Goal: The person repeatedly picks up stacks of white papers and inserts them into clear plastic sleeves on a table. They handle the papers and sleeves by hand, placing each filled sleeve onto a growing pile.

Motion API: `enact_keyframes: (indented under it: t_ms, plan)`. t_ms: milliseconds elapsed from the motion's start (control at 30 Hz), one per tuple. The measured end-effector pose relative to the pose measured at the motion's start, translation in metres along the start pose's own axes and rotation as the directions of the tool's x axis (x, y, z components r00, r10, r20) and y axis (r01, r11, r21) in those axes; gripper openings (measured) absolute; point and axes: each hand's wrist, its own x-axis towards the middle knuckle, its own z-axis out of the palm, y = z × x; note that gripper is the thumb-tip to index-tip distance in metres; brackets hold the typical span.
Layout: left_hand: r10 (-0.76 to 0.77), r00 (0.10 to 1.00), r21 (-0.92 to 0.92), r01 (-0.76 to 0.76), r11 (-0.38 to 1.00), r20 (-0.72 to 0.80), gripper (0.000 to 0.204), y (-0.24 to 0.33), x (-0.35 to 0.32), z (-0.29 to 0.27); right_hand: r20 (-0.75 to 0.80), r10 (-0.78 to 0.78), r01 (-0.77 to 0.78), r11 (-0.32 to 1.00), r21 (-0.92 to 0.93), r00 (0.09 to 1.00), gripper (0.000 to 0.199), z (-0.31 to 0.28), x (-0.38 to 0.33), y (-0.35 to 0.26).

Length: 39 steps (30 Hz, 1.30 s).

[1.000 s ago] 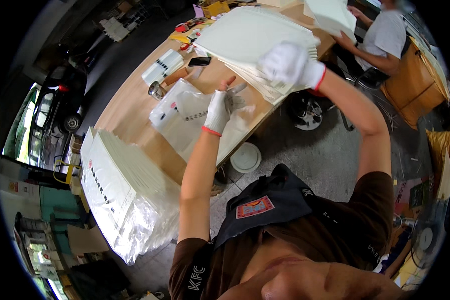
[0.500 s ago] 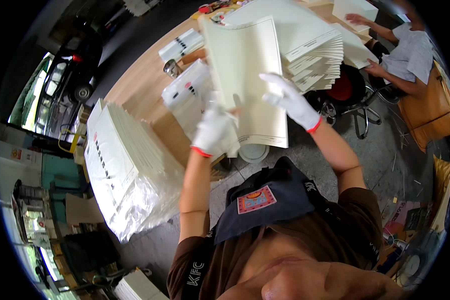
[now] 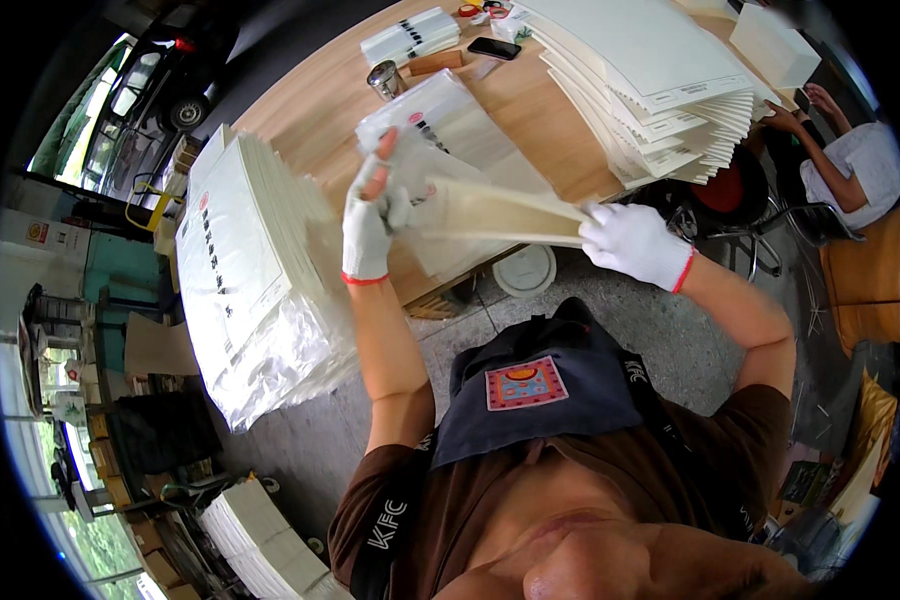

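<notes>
A curved bundle of cream paper sheets (image 3: 505, 212), blurred by motion, spans between my two hands above the table's near edge. My right hand (image 3: 632, 243), in a white glove with a red cuff, grips its right end. My left hand (image 3: 370, 215) is at the other end; its glove leaves some fingertips bare, one finger points up, and the gloved fingers curl at the paper. Blur partly hides that contact. Behind the bundle, printed clear plastic bags (image 3: 450, 110) lie on the wooden table (image 3: 300, 130).
A tall plastic-wrapped paper stack (image 3: 240, 260) stands left. Fanned paper stacks (image 3: 660, 90) lie back right. A metal cup (image 3: 385, 80), a phone (image 3: 494, 48) and packaged bags (image 3: 410, 38) sit further back. Below the edge is a white-lidded bucket (image 3: 524, 270). A co-worker (image 3: 850, 170) sits right.
The large sheet, held upright and spread before, is now lowered and folded into a narrow bundle. My right hand has moved right and down and gripped it. My left hand has shifted slightly up and left.
</notes>
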Motion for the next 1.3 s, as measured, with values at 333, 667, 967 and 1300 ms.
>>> enact_keyframes:
  t_ms: [333,667,967,1300]
  plan:
    - [0.304,0.932,0.881,-0.304,0.364,0.196,0.028,-0.144,-0.096,0.07,0.38,0.066,-0.34,-0.326,0.882,0.923,0.034,0.088,0.03,0.038]
    - [0.054,0.981,0.913,-0.193,0.36,0.186,0.036,-0.122,0.022,0.116,-0.132,0.369,-0.254,0.819,0.514,0.92,0.049,0.144,0.128,-0.034]
    - [0.085,0.974,0.921,0.169,0.351,-0.211,0.02,-0.163,-0.075,0.052,-0.397,0.335,-0.294,0.942,0.162,0.855,0.045,0.109,0.026,-0.078]
    - [0.437,0.46,0.631,0.629,0.454,-0.773,0.018,-0.173,-0.207,0.025,0.436,0.34,-0.38,0.925,0.004,0.833,0.028,0.109,-0.007,-0.058]
